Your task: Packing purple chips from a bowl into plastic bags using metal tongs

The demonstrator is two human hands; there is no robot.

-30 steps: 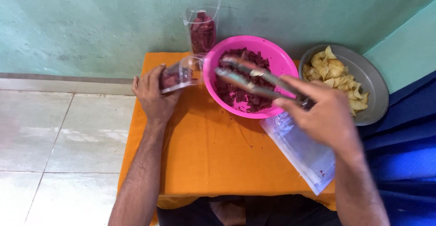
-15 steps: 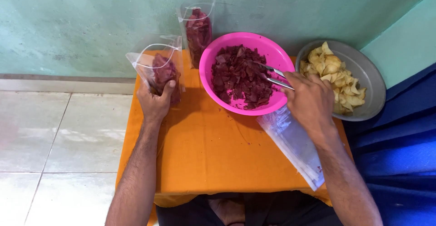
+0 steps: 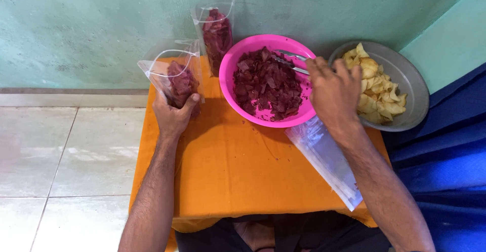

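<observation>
Left hand: the left hand (image 3: 173, 114) is closed around the lower part of an open bag (image 3: 174, 77), thumb on the right side, fingers wrapped behind. It holds the bag upright just above the table (image 3: 228, 176).
Bag: clear plastic, mouth open at the top, dark red chips filling its lower part right above the left hand's grip.
Right hand: the right hand (image 3: 335, 92) is closed, knuckles up, over the right rim of the bowl (image 3: 238, 59). It grips metal tongs (image 3: 292, 62).
Tongs: they stick out leftward from the right hand's fingers, tips over the red chips (image 3: 267, 84) in the bowl. Whether the tips pinch any chip cannot be told.
Bowl: pink, round, between the two hands, touching the right hand's side and near the left hand's thumb. It is heaped with the dark red chips.
Second bag: a filled bag (image 3: 217, 34) of red chips stands upright beyond the left hand, just right of the held bag, against the green wall (image 3: 101, 24).
Plate: a grey metal plate (image 3: 405, 74) lies just right of the right hand, holding yellow chips (image 3: 377, 95).
Empty bags: a flat stack of clear bags (image 3: 326, 158) lies under the right forearm, nearer the body than the right hand.
Table: covered in orange cloth, under both hands.
</observation>
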